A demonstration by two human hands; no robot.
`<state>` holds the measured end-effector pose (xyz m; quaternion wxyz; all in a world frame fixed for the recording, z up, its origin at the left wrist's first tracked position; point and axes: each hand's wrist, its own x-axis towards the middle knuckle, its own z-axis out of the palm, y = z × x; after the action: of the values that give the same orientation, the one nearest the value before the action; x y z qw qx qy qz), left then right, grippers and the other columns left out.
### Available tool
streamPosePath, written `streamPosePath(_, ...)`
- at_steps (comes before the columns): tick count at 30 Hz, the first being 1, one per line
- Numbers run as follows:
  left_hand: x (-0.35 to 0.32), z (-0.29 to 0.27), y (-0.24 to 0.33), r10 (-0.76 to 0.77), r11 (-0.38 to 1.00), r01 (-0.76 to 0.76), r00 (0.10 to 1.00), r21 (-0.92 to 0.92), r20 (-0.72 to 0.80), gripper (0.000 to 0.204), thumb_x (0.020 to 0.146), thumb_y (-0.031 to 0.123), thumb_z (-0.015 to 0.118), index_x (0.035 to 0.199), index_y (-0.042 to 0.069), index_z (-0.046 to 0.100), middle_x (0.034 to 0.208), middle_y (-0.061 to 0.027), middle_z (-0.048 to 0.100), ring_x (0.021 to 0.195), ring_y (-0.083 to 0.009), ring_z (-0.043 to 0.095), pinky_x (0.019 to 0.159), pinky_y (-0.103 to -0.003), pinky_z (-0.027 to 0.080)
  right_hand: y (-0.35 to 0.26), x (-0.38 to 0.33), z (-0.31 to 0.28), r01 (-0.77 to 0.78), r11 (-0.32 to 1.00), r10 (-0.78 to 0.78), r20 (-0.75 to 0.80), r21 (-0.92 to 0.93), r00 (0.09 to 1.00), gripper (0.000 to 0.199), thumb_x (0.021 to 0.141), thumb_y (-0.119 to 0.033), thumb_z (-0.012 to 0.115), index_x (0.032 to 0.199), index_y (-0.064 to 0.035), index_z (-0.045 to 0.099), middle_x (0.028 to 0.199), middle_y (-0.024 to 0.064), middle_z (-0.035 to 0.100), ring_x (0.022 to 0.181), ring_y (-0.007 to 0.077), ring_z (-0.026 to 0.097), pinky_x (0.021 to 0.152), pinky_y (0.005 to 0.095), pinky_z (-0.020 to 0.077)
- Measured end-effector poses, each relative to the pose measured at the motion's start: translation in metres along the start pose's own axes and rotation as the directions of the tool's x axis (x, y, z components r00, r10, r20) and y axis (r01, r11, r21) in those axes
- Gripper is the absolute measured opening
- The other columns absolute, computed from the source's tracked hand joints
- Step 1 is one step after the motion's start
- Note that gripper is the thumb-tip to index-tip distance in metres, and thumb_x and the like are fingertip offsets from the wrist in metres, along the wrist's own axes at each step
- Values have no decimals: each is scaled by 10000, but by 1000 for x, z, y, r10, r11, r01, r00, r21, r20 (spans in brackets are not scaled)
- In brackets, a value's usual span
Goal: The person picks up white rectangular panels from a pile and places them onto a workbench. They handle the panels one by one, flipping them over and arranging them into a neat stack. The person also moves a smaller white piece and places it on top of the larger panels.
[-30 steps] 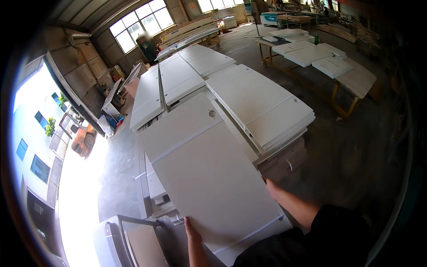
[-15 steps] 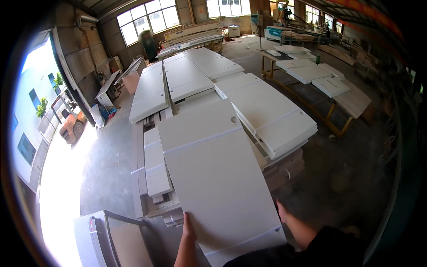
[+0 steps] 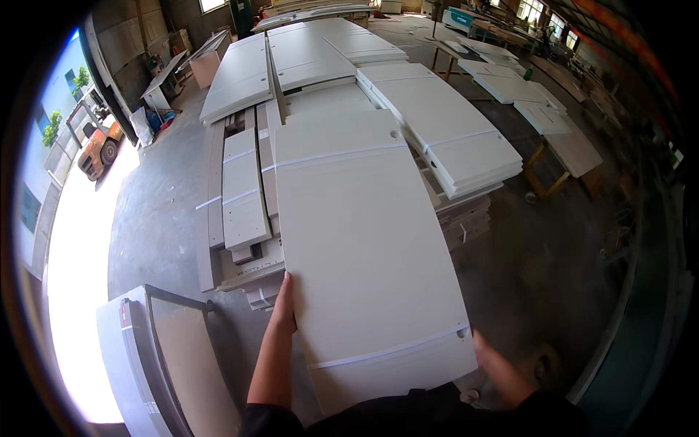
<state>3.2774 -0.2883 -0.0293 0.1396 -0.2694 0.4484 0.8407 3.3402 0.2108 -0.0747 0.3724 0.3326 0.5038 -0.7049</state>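
A large white board bundle [image 3: 364, 240] slopes down from the stacked panels toward my body, with pale straps across its far and near ends. My left hand [image 3: 285, 306] grips its left edge, thumb up along the side. On the right edge, near the lower strap, is my right hand [image 3: 486, 351], its fingers partly hidden beneath the bundle. The far end lies over the pile. Left of it are narrow strapped white boards [image 3: 242, 197]; to the right lies a thick strapped stack of white panels [image 3: 444, 124].
More white panels [image 3: 302, 54] cover the far part of the pile. A wrapped cabinet-like box [image 3: 182, 342] stands near my left. Farther right, a yellow-framed trolley [image 3: 542, 171] carries boards. An orange forklift [image 3: 100, 151] stands by the doorway at left.
The board bundle has turned straighter, its near end shifting right in view, with both hands still on its edges. My view has tilted down.
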Motion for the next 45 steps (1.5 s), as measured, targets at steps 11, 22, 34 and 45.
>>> streamPosePath(11,-160,-53,-154,51,970,-37,997,-239,52,775,998,649,386,1504,62,380,1461,-139,483,1319,-321,485,1076,-467,419,20,-5,-4,240,963,-250,73,121,965,596,1055,-492,340,1399,-42,527,1382,141,581,1263,288,550,1068,439,449)
streamPosePath(22,-180,-14,-49,114,992,-122,977,-33,-178,733,1000,617,427,1431,24,463,1309,-164,584,1176,-299,588,965,-418,501,-46,-65,60,285,948,-317,323,145,892,652,1060,-561,302,1436,-62,487,1373,125,579,1236,250,569,1039,404,470)
streamPosePath(34,-137,-27,-54,183,964,-198,978,-178,-100,669,996,567,453,1415,46,482,1313,-135,585,1197,-299,579,996,-434,489,-75,-16,63,355,935,-340,245,-17,908,661,1070,-548,248,1444,-54,477,1410,150,545,1287,258,529,1060,413,446)
streamPosePath(45,-69,52,-52,200,965,-222,967,-142,-157,656,959,563,495,1398,75,495,1284,-126,593,1178,-304,583,982,-442,487,-155,63,34,312,946,-322,355,85,878,634,1068,-545,284,1477,-92,457,1427,110,552,1294,249,542,1077,410,442)
